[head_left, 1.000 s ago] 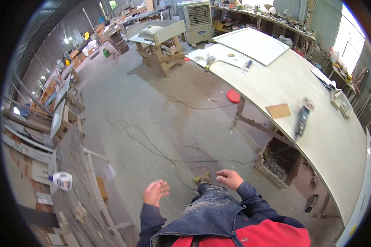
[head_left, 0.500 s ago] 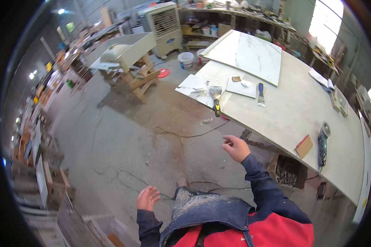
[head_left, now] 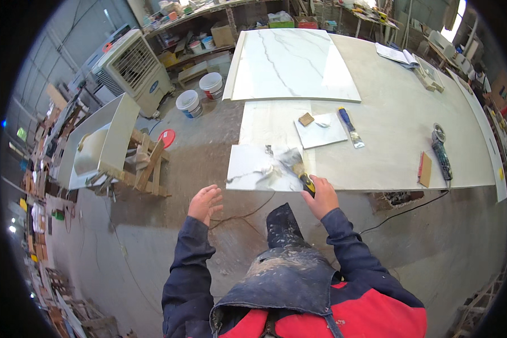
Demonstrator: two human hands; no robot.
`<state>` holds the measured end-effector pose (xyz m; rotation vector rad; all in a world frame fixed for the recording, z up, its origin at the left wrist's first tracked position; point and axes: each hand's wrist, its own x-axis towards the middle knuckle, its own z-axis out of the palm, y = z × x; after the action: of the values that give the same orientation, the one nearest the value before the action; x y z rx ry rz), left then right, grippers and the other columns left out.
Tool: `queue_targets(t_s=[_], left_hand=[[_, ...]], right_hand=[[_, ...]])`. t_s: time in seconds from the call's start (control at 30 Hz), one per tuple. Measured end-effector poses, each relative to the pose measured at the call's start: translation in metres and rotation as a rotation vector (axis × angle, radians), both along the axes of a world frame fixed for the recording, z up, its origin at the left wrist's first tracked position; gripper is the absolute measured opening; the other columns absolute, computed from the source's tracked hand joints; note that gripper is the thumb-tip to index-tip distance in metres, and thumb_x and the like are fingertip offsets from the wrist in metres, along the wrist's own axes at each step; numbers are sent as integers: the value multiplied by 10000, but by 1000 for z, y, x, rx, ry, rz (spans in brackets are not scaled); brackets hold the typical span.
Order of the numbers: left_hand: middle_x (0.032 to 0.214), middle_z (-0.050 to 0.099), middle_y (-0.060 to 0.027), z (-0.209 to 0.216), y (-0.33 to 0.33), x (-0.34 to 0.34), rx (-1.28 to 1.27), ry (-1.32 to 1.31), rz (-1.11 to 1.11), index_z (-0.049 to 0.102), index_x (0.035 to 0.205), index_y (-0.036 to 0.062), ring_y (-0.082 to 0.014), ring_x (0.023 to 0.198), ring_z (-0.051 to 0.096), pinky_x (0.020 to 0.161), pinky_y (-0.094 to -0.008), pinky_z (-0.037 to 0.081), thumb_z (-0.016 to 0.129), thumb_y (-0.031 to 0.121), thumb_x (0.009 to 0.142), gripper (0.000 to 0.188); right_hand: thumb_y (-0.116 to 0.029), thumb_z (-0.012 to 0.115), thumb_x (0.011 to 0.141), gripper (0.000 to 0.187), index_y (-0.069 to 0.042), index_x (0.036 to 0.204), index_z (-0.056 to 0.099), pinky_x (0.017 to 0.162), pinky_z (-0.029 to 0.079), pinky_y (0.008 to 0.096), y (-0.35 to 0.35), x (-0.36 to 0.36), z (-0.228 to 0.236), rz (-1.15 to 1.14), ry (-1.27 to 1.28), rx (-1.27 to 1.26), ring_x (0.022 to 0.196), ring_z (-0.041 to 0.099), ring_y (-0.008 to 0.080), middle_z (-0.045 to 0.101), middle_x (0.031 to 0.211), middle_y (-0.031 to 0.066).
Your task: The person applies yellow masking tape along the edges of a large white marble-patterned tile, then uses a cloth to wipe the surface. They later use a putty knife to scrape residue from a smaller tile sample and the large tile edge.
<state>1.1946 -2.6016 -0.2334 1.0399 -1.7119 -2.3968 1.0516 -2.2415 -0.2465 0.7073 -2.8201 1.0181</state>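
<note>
My right hand (head_left: 323, 197) is at the near edge of the table, its thumb and fingers around the yellow-and-black handle of a putty knife (head_left: 306, 181). The blade of that knife rests over a white marbled slab piece (head_left: 248, 169) smeared with grey paste. My left hand (head_left: 207, 203) hangs in the air left of this piece, fingers apart, with nothing in it. Farther back, a small white tile (head_left: 335, 135) carries a brown block (head_left: 306, 119) and a white dab. Beside it lies a blue-handled scraper (head_left: 351, 128).
A large white marbled slab (head_left: 293, 67) lies at the table's far left. An angle grinder (head_left: 441, 152) and a reddish-tan pad (head_left: 425, 170) are on the right. Buckets (head_left: 189, 104), an air cooler (head_left: 132, 67) and a wooden stand (head_left: 146, 169) stand left. Cables cross the floor.
I have turned toward the table and come closer to it. My right hand has reached the putty knife's handle. My left hand has risen toward the table's near left corner.
</note>
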Motion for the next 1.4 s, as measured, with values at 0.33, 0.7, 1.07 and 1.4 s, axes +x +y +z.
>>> queue_targets(t_s=[0.33,0.7,1.07,1.4], left_hand=[[1247,646,-123,-9,-35,-111,151,-93,-327,508,1371,-23,-227,1101,640,907,-389,517,566,241,994,464],[1415,531,-175,7,-44,-172,644,-181,-663,358,1479,-2,-349,1284,531,1115,-508,392,540,184,984,560],[1354,571,-148,70,-164,-139,634,233,-776,414,1449,38,-316,1214,594,977,-459,525,626,61,839,646],[1232,652,-125,109,-332,-109,299,518,-575,540,1332,-17,-274,1149,622,994,-395,476,658,45,700,646]], right_hand=[[-136,635,842,425,-40,1254,590,767,520,414,-43,-13,24,-185,-215,-84,882,640,322,633,1010,188],[-128,517,974,409,13,1357,489,509,516,264,-104,128,105,-840,-727,-1226,620,654,164,684,981,127],[-119,531,978,450,23,1395,441,462,504,257,-300,212,124,-743,-864,-1451,586,643,167,684,974,147],[-97,577,965,418,15,1358,490,443,478,261,-360,117,142,-410,-940,-1160,560,608,136,692,940,139]])
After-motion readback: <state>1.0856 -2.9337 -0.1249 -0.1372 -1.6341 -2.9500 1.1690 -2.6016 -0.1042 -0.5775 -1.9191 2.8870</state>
